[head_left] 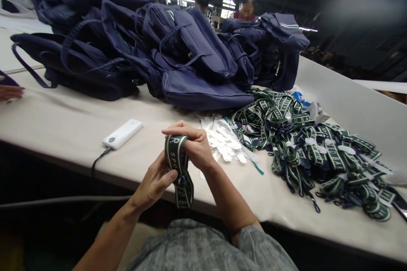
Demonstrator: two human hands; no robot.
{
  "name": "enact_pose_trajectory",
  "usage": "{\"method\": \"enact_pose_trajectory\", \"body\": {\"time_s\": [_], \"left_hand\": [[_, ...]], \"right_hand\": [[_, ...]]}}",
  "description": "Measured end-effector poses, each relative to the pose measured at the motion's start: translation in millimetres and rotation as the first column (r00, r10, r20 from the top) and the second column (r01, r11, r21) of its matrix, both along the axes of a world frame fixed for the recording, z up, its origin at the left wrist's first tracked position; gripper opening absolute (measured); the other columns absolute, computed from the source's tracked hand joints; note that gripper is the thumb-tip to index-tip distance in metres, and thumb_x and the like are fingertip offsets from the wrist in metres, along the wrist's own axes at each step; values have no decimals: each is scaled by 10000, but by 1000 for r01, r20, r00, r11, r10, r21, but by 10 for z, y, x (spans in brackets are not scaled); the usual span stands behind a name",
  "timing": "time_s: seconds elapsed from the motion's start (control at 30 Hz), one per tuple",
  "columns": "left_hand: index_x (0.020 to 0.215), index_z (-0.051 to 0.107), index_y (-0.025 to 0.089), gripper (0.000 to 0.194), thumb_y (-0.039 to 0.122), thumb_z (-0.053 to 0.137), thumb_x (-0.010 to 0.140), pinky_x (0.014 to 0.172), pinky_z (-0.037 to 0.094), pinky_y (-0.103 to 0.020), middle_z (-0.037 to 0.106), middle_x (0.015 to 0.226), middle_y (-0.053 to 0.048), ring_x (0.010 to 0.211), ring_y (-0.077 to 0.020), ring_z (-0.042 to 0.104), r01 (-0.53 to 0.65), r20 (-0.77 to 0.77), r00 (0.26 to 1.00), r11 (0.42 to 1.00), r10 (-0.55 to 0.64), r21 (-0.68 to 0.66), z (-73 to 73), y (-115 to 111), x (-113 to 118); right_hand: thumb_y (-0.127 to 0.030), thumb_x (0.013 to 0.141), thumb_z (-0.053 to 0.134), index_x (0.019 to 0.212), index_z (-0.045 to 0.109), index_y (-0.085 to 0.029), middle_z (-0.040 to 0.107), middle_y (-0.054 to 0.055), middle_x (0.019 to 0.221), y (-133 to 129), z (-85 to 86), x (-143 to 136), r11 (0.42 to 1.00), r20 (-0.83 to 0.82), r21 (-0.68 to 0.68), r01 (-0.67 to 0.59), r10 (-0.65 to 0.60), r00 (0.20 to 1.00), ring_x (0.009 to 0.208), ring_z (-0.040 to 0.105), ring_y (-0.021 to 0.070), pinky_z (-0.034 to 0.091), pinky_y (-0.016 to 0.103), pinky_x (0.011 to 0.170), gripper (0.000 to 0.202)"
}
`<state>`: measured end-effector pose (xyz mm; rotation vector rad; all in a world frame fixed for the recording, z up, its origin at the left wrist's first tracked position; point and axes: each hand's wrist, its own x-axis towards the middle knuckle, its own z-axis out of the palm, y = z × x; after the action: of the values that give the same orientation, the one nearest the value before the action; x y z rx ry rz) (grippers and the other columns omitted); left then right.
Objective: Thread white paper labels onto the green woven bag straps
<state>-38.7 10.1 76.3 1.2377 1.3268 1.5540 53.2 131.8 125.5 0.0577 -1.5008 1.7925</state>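
Between my two hands hangs a looped webbing strap [174, 154], dark green with white edge stripes and white lettering, folded into a coil. My left hand [156, 180] grips its lower middle, the thumb pressed on the front. My right hand [194, 142] is closed around the top of the loop, some fingers stretched over it. The strap's lower end hangs in front of the table edge. Right beside my right hand lies a pile of white paper tags [224, 139]. Beyond it spreads a large heap of similar coiled straps [318, 148], several wrapped with white tags.
Navy bags [197, 55] are piled along the back of the table. A white power bank [123, 134] with a black cable lies left of my hands. Another person's hand [11, 92] shows at the left edge. A pale panel [349, 97] borders the right side. Two people stand behind the bags.
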Motion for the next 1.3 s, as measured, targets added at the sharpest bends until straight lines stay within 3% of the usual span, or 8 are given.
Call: {"method": "enact_pose_trajectory", "body": {"time_s": [0.13,0.33,0.67,0.8,0.9,0.97,1.13,1.3], "left_hand": [[1227,545,190,517,516,626,833,809,577,-410,647,1189,-135,1059,-329,643,33,144,989,997,-22,-73,9,-31,57],[1097,534,197,387,470,647,847,518,553,-285,686,902,-66,723,-206,662,-75,194,972,962,129,-264,111,-16,159],[1027,554,138,419,484,681,826,556,449,-241,662,791,-73,599,-146,635,126,436,899,980,-46,-157,-99,-52,300],[1113,560,132,547,561,680,797,499,387,-220,633,740,-70,563,-122,558,86,389,920,990,-37,-109,-209,-123,261],[1104,555,160,519,579,650,812,493,380,-227,612,743,-54,542,-118,541,4,400,915,989,57,-150,-188,-161,225],[1096,545,186,470,573,613,840,485,391,-239,596,756,-36,512,-117,539,-68,354,925,976,140,-208,-130,-158,214],[1076,556,199,326,467,582,893,549,442,-250,595,774,-26,594,-133,546,-123,92,983,947,157,-298,1,-125,226],[1066,558,187,321,463,551,902,598,458,-268,614,806,-24,680,-172,597,-123,16,990,929,137,-349,-37,-97,135]], "right_hand": [[-102,779,632,781,789,-246,615,21,903,49,-63,-75,996,-63,-75,-39,34,997,831,560,148,449,245,672,214],[-51,701,612,671,751,-218,623,20,879,92,-147,-194,976,-86,-216,23,-42,995,797,549,146,411,228,618,219],[-121,698,622,717,754,-211,605,12,890,164,-96,-146,864,-48,-236,445,-468,883,765,533,126,378,218,625,161],[-252,724,698,998,752,-228,655,58,1051,117,-134,-54,874,127,-358,329,-304,944,801,598,169,438,237,610,281],[-409,746,714,1297,598,-257,633,121,1244,-17,-204,52,889,162,-449,89,-18,987,1037,632,278,529,341,753,583],[-467,691,761,1282,599,-249,609,141,1296,-118,-266,91,912,148,-411,3,64,987,1162,590,325,531,400,866,650],[-384,692,824,1119,633,-204,714,69,880,-204,-353,-44,863,309,-426,271,-143,940,833,692,234,571,341,761,501],[-359,696,829,949,601,-157,642,-13,676,-15,-408,-273,746,156,-643,171,-91,984,554,612,117,560,255,593,396]]}}
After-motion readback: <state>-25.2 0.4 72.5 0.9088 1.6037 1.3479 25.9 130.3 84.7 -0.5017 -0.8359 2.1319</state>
